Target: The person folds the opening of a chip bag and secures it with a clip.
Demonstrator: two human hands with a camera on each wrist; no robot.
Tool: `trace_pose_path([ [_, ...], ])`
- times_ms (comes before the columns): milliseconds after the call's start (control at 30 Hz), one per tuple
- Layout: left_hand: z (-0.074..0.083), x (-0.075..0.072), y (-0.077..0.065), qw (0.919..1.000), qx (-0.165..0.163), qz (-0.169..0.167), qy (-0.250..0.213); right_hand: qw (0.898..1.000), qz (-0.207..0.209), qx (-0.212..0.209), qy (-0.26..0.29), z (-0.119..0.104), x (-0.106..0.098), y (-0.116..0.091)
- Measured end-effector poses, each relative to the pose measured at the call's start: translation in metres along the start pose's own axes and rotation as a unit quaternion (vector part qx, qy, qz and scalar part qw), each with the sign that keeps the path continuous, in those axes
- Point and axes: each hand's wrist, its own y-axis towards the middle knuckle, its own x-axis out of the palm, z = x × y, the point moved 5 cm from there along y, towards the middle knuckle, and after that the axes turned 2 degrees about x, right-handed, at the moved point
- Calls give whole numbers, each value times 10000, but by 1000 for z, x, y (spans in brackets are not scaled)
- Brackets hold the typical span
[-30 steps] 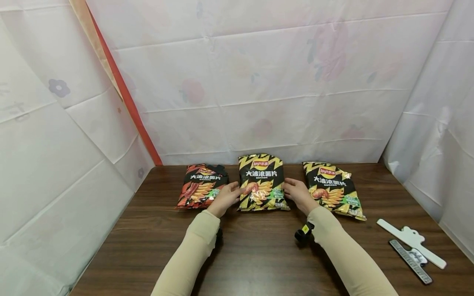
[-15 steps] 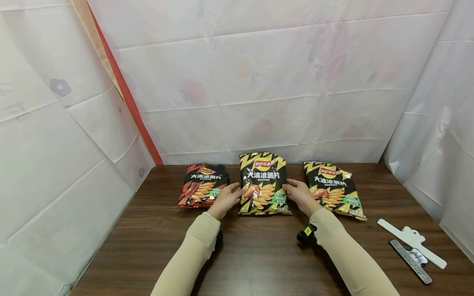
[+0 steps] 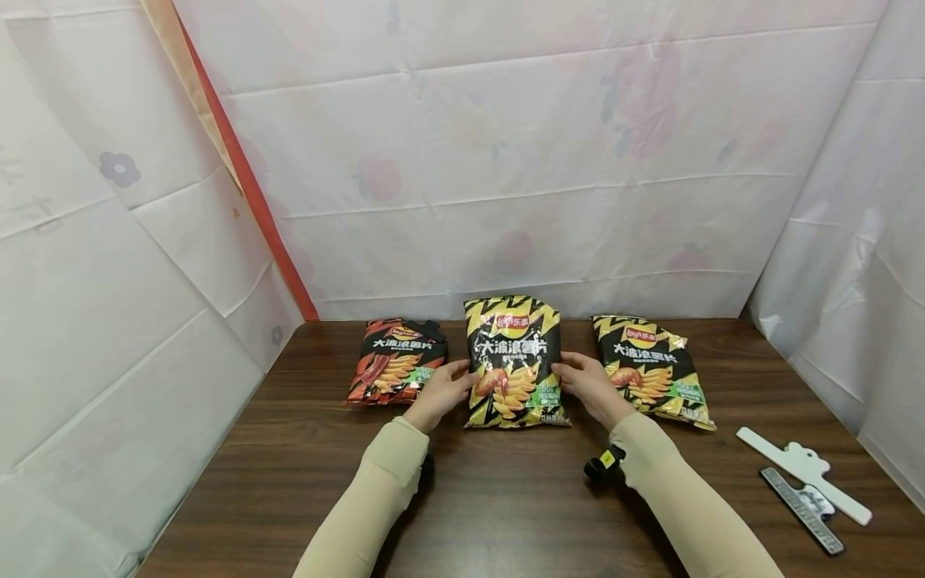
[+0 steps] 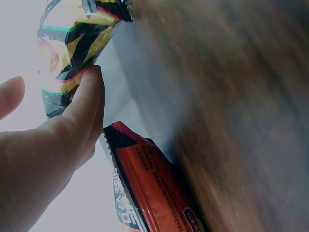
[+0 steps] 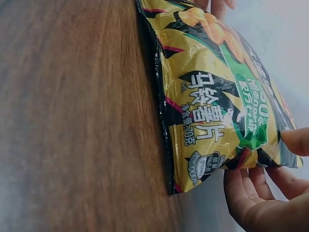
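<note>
Between my two hands stands a yellow and black bag of chips, its front facing me. My left hand holds its left edge; in the left wrist view the fingers lie along the back of the bag and the thumb stays on the front side. My right hand grips the right edge, thumb in front and fingers curled behind, as the right wrist view shows. The lower edge of the bag is close to the wooden table; whether it touches cannot be told.
A red and black bag of chips lies left of my left hand. To the right is another yellow and black bag. A white clip and a grey clip lie at the table's right side. White cloth hangs behind.
The middle bag has come slightly nearer to me, its bottom edge lower in view and its top a little higher. Both hands have stayed at its sides, the right shifting slightly.
</note>
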Motion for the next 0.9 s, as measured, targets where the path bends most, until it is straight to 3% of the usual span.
trace_pose_path([
  [900,1,1,-15,9990,210,-61,387,9995,-235,-223,54,6,-3,-29],
])
